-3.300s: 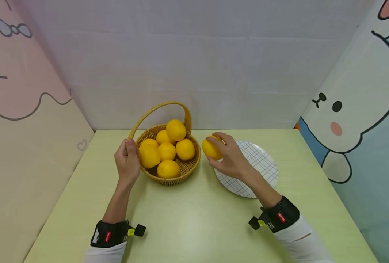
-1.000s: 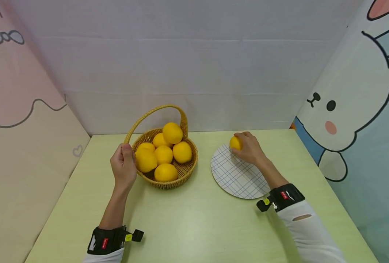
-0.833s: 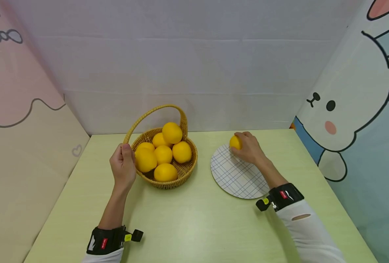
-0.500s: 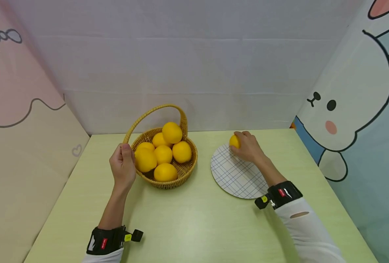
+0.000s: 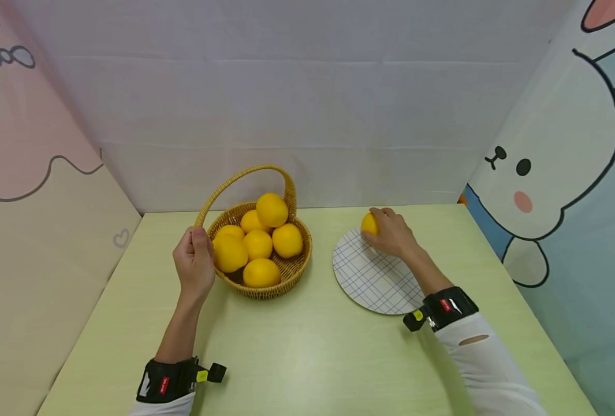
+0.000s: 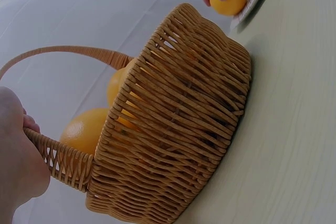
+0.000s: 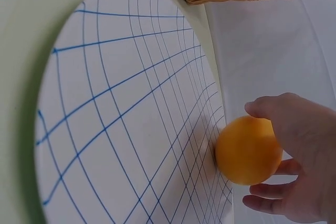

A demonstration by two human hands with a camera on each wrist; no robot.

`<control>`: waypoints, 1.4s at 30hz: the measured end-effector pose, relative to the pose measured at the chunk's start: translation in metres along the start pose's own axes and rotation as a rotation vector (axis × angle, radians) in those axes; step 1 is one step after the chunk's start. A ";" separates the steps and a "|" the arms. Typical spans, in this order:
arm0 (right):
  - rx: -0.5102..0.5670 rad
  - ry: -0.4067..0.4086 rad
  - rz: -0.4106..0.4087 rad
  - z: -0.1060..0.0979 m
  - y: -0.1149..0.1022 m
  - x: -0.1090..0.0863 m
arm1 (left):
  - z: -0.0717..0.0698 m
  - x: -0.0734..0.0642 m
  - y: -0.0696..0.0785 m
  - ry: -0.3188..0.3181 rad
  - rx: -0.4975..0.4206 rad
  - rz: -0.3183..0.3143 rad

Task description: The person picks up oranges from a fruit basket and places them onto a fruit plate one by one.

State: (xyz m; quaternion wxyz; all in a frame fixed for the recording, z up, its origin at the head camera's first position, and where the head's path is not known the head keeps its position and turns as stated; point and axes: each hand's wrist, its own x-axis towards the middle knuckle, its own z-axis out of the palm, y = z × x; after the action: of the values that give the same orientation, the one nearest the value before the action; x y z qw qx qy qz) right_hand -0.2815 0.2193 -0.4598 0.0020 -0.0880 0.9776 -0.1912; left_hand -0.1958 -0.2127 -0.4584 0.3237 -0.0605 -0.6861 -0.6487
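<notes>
My left hand [image 5: 195, 260] grips the handle [image 5: 245, 172] of a woven basket [image 5: 299, 270] near its left base. Several oranges [image 5: 262, 273] lie heaped in the basket, some partly hidden by others. To the right, a round white plate [image 5: 375, 283] with a blue grid pattern lies on the table. My right hand [image 5: 394, 236] holds a single orange [image 5: 369, 224] at the plate's far edge, thumb on one side and fingers on the other. In the right wrist view that orange [image 7: 248, 151] appears to touch the plate's surface.
The pale green table [image 5: 297, 358] meets a white wall [image 5: 307, 115] just behind the basket and plate. Printed cartoon panels [image 5: 572, 173] stand along the left and right sides.
Over the last few seconds my right hand has carried the orange rightward, from between basket and plate to the plate's far edge. It has barely moved since. The left hand keeps its grip.
</notes>
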 end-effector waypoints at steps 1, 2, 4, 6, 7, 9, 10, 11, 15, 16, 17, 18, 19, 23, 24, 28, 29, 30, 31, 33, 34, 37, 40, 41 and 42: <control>0.002 -0.003 0.003 0.000 0.000 0.000 | 0.000 0.000 0.000 0.001 0.003 0.002; 0.001 -0.005 0.003 0.000 0.000 -0.001 | 0.000 0.000 0.000 -0.001 0.002 0.006; -0.003 0.003 -0.008 0.000 0.001 -0.002 | 0.000 0.000 0.001 -0.002 -0.002 0.011; -0.007 0.012 -0.018 0.000 0.001 -0.003 | 0.000 0.000 0.001 -0.006 -0.004 0.014; -0.006 0.013 -0.021 0.000 0.001 -0.003 | 0.000 0.000 0.001 -0.005 -0.002 0.014; -0.013 0.018 -0.030 0.000 0.001 -0.004 | 0.000 -0.001 0.001 -0.001 0.004 0.011; -0.015 0.019 -0.032 0.000 0.001 -0.005 | -0.001 -0.001 0.001 -0.001 0.007 0.011; -0.019 0.019 -0.036 0.000 0.000 -0.005 | -0.001 -0.001 0.000 0.000 0.012 0.010; -0.036 0.022 -0.054 -0.001 0.000 -0.008 | -0.002 -0.002 0.000 -0.003 0.016 0.011; -0.035 0.022 -0.057 -0.002 0.000 -0.009 | -0.002 -0.002 0.000 -0.003 0.016 0.011; -0.035 0.021 -0.060 -0.002 0.000 -0.010 | -0.002 -0.002 0.000 -0.001 0.019 0.010; -0.031 0.019 -0.062 -0.002 0.000 -0.010 | -0.002 -0.002 0.000 -0.001 0.020 0.011; -0.029 0.021 -0.066 -0.003 0.000 -0.011 | -0.002 -0.002 0.000 0.001 0.022 0.010; -0.023 0.026 -0.074 -0.005 -0.001 -0.014 | -0.002 -0.001 0.000 0.004 0.030 0.012; -0.023 0.028 -0.077 -0.005 -0.001 -0.015 | -0.002 -0.001 0.000 0.004 0.031 0.013; -0.034 0.034 -0.079 -0.005 -0.001 -0.015 | -0.002 -0.001 0.000 0.002 0.036 0.015; -0.034 0.035 -0.078 -0.005 0.000 -0.016 | -0.002 -0.001 0.000 0.001 0.034 0.015; -0.039 0.038 -0.081 -0.005 0.000 -0.016 | -0.002 -0.001 0.001 0.000 0.032 0.015; -0.041 0.040 -0.082 -0.006 0.000 -0.017 | -0.002 -0.001 0.001 -0.001 0.030 0.015; -0.045 0.044 -0.085 -0.007 0.000 -0.018 | -0.002 -0.001 0.001 -0.003 0.028 0.014; -0.045 0.046 -0.088 -0.007 0.000 -0.019 | -0.002 -0.002 0.001 -0.004 0.027 0.012; -0.045 0.052 -0.099 -0.010 -0.002 -0.021 | -0.002 -0.002 0.000 -0.007 0.019 0.008; -0.049 0.062 -0.119 -0.012 -0.005 -0.023 | -0.001 -0.001 0.000 -0.009 0.006 0.011; -0.049 0.064 -0.125 -0.013 -0.007 -0.024 | -0.001 -0.001 -0.001 -0.010 0.003 0.013; -0.047 0.066 -0.131 -0.014 -0.009 -0.025 | -0.001 0.000 0.000 -0.011 0.003 0.016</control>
State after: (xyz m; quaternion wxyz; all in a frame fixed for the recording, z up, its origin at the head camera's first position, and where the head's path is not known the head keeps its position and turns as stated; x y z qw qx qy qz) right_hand -0.2560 0.2207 -0.4446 -0.0449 -0.1457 0.9734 -0.1709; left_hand -0.1951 -0.2135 -0.4587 0.3251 -0.0688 -0.6885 -0.6446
